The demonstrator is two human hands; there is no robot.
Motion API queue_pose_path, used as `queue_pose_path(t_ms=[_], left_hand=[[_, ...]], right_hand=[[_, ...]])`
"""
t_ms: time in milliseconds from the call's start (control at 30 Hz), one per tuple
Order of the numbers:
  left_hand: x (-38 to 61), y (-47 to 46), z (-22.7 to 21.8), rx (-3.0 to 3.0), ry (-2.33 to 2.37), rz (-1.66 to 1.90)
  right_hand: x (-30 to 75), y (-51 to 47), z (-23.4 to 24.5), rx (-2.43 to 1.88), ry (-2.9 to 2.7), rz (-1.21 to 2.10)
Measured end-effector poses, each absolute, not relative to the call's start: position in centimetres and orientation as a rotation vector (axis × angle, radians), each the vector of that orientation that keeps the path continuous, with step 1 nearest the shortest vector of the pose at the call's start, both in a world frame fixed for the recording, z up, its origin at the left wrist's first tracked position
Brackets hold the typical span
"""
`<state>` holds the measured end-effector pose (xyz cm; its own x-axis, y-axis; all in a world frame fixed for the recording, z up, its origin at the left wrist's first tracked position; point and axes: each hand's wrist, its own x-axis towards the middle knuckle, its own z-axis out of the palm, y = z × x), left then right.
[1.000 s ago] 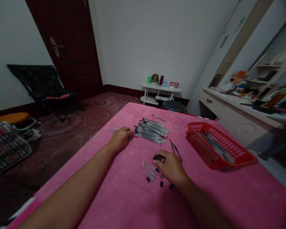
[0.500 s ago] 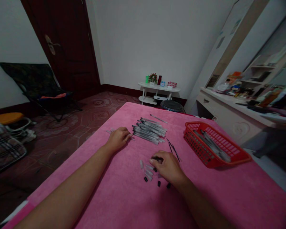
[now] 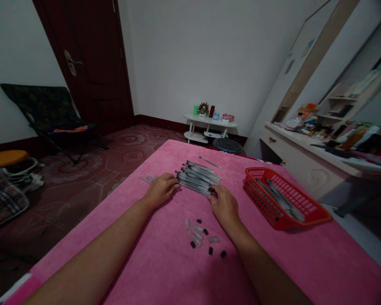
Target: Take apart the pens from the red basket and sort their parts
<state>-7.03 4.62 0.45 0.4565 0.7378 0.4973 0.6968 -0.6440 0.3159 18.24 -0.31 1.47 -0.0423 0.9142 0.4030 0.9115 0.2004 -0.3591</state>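
Note:
A pile of clear pens with dark tips lies on the pink table cover. My left hand rests at the pile's left end, fingers curled onto the nearest pen. My right hand is at the pile's right end, fingers pressed together over something dark that I cannot make out. Several small black and clear caps lie scattered between my forearms. One single pen lies just beyond the pile.
A red plastic basket holding more pens sits to the right on the table. A few clear pieces lie left of my left hand. Beyond are a white dresser, a small white table, a folding chair and a dark door.
My right hand has moved from the scattered caps up to the right end of the pen pile. My left hand has stayed at the pile's left end.

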Motion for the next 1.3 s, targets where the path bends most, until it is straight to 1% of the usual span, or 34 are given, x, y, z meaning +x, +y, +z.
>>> queue_pose_path(t_ms=[200,333,433,533,633,733,833,1000,1133,1300], left_hand=[[-6.5,4.3,0.4,2.647,1.221,1.018],[-5.5,3.4,1.0,2.695,1.100,1.108],[-4.4,2.3,1.8,2.734,0.987,1.219],[-3.4,1.3,2.2,2.810,0.883,1.302],[-2.8,0.7,2.0,2.915,0.815,1.252],[-2.6,0.3,1.7,2.976,0.848,1.172],[-2.6,-0.1,1.8,3.040,0.903,1.071],[-2.4,-0.6,2.4,3.119,0.853,0.973],[-2.7,-0.6,2.5,3.122,0.860,0.870],[-2.9,-0.7,2.0,3.036,1.000,0.757]], right_hand=[[17.6,-0.2,1.3,-1.761,-1.979,-0.068],[17.9,-0.2,1.0,-1.689,-1.884,0.058],[18.2,-0.7,0.9,-1.589,-1.702,0.287],[17.9,-1.7,1.2,-1.432,-1.511,0.623],[17.2,-2.8,1.9,-1.329,-1.341,0.974],[16.5,-3.7,2.7,-1.314,-1.227,1.247],[16.4,-4.2,3.2,-1.353,-1.283,1.420],[17.0,-4.3,3.4,-1.345,-1.347,1.619],[17.3,-4.2,3.3,-1.328,-1.382,1.647],[16.9,-4.2,3.4,-1.378,-1.556,1.434]])
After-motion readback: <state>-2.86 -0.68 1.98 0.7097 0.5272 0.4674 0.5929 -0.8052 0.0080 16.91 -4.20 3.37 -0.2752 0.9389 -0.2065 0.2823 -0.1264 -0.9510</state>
